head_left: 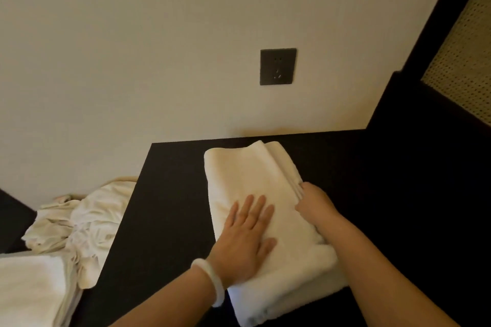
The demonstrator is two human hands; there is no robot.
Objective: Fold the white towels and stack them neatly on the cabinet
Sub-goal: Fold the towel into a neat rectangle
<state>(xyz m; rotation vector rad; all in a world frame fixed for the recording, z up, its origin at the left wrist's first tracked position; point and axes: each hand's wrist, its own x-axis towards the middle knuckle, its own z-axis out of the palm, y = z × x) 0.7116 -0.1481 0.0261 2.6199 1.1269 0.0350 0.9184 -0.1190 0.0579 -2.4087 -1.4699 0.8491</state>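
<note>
Left hand (244, 241) flat on towel (252, 172), right hand (314, 202) touching

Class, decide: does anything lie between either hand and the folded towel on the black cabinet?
Nothing visible does. The left hand lies flat on the folded towel, the right hand touches its right edge, and the towel already rests on the cabinet.

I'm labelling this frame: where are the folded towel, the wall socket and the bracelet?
folded towel (247, 175), head view, bare top face
wall socket (278, 66), head view, plate centre
bracelet (212, 284), head view, band at wrist
</note>
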